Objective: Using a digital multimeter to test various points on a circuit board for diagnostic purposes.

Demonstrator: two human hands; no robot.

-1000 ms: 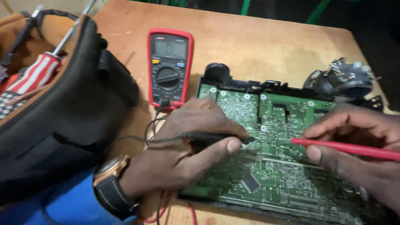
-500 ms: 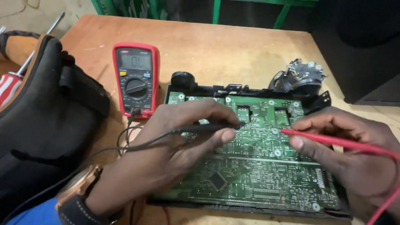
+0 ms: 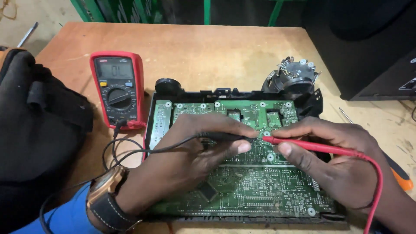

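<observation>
A green circuit board (image 3: 255, 190) lies in a black frame on the wooden table. My left hand (image 3: 190, 156) grips a black test probe (image 3: 225, 137), its tip touching the board near the middle. From the right, my right hand (image 3: 333, 160) holds a red test probe (image 3: 312, 146), its tip set on the board just beside the black one. Both leads run back to a red multimeter (image 3: 117, 89) lying flat to the left of the board. A watch sits on my left wrist above a blue sleeve.
A black bag (image 3: 34, 130) fills the left side. A round black part with wires (image 3: 294, 78) sits behind the board. A dark box (image 3: 377, 56) stands at the right. An orange-handled screwdriver (image 3: 398, 173) lies at the right edge. Green metal legs stand beyond the table.
The view has shifted left and down, so the board sits more central. Both probe tips have drawn closer together near the board's middle.
</observation>
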